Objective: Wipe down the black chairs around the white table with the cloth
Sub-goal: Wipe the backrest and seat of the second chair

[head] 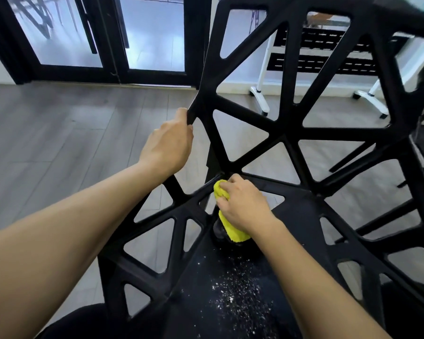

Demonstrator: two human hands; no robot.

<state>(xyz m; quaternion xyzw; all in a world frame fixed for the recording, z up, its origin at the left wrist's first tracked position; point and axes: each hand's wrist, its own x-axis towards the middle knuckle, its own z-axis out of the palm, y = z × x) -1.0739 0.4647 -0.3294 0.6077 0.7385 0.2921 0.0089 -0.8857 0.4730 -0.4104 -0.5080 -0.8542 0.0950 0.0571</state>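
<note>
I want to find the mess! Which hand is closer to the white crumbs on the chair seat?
The right hand. It grips the yellow cloth on the seat just beyond the white crumbs. The left hand holds the chair backrest's edge, higher and farther away.

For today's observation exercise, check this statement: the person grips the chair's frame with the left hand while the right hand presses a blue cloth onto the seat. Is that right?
Not quite: the cloth is yellow, not blue. The head view shows the left hand gripping the black chair frame while the right hand presses the cloth onto the seat.
</note>
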